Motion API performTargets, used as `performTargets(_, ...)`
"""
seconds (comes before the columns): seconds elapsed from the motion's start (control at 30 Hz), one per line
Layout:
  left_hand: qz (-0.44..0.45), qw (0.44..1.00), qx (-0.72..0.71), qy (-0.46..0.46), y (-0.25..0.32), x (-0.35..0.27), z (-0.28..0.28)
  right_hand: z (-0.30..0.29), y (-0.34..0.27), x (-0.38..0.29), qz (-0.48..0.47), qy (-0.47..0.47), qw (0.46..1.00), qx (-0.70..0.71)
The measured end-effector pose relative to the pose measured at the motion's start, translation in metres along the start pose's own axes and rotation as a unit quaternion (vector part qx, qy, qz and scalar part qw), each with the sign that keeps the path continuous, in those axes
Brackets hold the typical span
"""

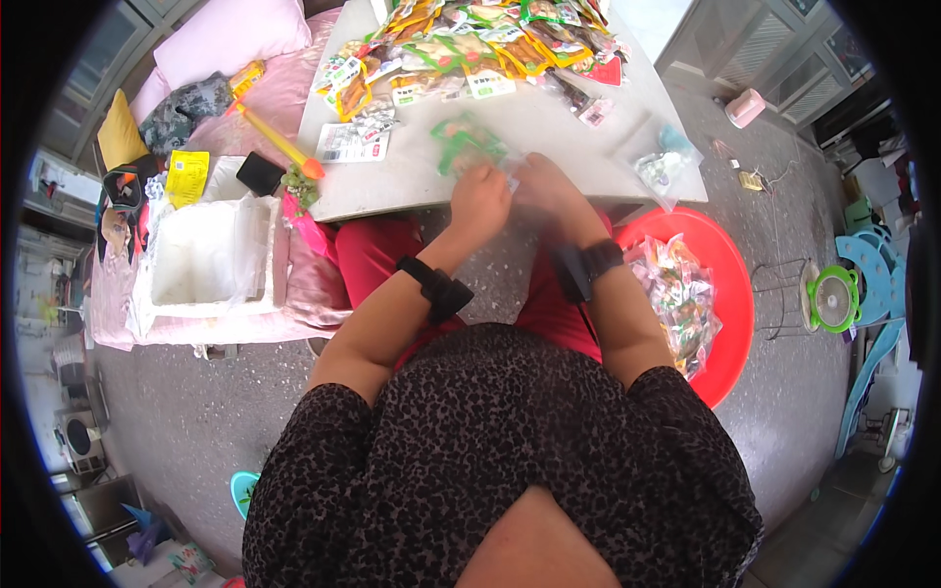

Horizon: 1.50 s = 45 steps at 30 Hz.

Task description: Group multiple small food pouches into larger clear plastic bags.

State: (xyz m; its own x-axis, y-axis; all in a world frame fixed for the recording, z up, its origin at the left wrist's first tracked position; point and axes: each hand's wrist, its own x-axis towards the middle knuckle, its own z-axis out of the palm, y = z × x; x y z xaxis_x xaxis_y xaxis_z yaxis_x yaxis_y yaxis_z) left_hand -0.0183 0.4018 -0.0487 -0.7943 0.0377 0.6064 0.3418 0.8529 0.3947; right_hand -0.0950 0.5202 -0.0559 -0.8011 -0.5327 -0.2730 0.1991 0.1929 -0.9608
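Over the near edge of the table, my left hand (481, 197) is closed on the near end of a green-and-clear food packet (463, 143), which is blurred by motion. My right hand (548, 187) is close beside it, also blurred; a whitish bit of film shows between the two hands. Whether my right fingers grip that film is not clear. Beyond them, a heap of packaged snacks (470, 51) in yellow, green and clear pouches covers the far part of the table (419, 173). A printed white sheet (353, 143) lies left of the hands.
A clear plastic bag (662, 165) lies at the table's right corner. Below it on the floor stands a red basin (735, 294) holding many clear packets (676, 301). To the left, a white foam box (209, 253) and a yellow-orange stick (276, 140) rest on the pink-covered bed (312, 287).
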Motion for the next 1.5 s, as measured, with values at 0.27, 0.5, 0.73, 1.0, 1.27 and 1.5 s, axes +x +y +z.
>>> performTargets(0.27,0.012,0.999,-0.025,0.021,0.003,0.0,-0.005,0.027,-0.027,-0.017,-0.126,0.135,0.976,-0.113)
performTargets(0.5,0.049,0.997,-0.027,0.054,-0.005,0.0,-0.006,0.037,-0.029,-0.011,-0.15,0.072,0.979,-0.116)
performTargets(0.73,0.05,0.996,-0.047,0.059,-0.006,0.002,-0.004,0.04,-0.007,0.018,-0.146,0.132,0.978,0.076)
performTargets(1.0,0.016,0.997,-0.073,0.008,-0.007,0.002,0.001,0.026,-0.004,0.021,-0.179,-0.016,0.984,-0.018)
performTargets(1.27,0.075,0.993,-0.095,0.012,-0.024,0.02,-0.006,-0.002,0.025,0.01,-0.143,0.015,0.975,0.168)
performTargets(1.5,0.045,0.998,0.038,0.037,-0.091,0.065,-0.045,-0.023,0.026,-0.001,-0.175,0.325,0.929,-0.022)
